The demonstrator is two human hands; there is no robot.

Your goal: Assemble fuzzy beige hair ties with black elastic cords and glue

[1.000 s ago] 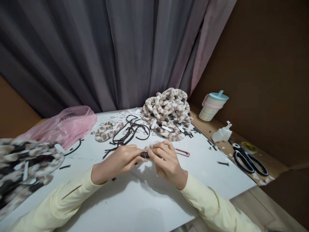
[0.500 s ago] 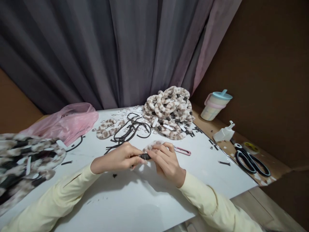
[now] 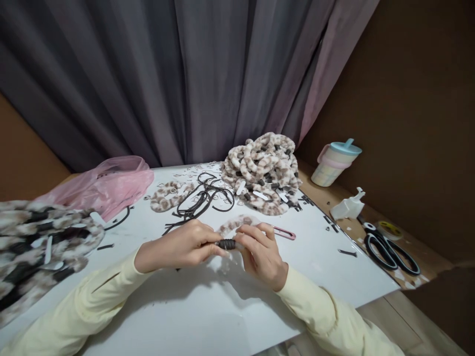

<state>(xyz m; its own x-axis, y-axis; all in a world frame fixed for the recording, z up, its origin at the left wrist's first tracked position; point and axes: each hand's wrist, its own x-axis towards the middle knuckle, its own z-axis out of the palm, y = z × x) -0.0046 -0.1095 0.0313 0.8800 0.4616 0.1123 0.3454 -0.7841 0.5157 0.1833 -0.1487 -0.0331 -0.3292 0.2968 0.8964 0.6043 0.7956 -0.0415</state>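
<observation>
Over the middle of the white table (image 3: 178,311), my left hand (image 3: 185,244) and my right hand (image 3: 260,252) hold a fluffy brown-and-white ring (image 3: 237,225) between them. A dark cord is wound in tight coils (image 3: 227,244) round part of the ring, and this wrapped stretch shows between my two hands. My left fingers and thumb pinch its left end. On the other side my right fingers curl round the ring just past the coils. The ring's far arc stands beyond my hands; its near part is mostly hidden.
Loose dark cords (image 3: 202,200) and another fluffy ring (image 3: 165,197) lie beyond my hands. A pile of rings (image 3: 263,163) stands behind, with more (image 3: 37,247) at left by a pink plastic bag (image 3: 111,183). At right are a pink cutter (image 3: 285,233), scissors (image 3: 389,249), a white bottle (image 3: 347,205) and a cup (image 3: 330,165).
My hands have drawn slightly apart, so more of the coiled dark cord and the ring's far arc shows. The view has shifted a little.
</observation>
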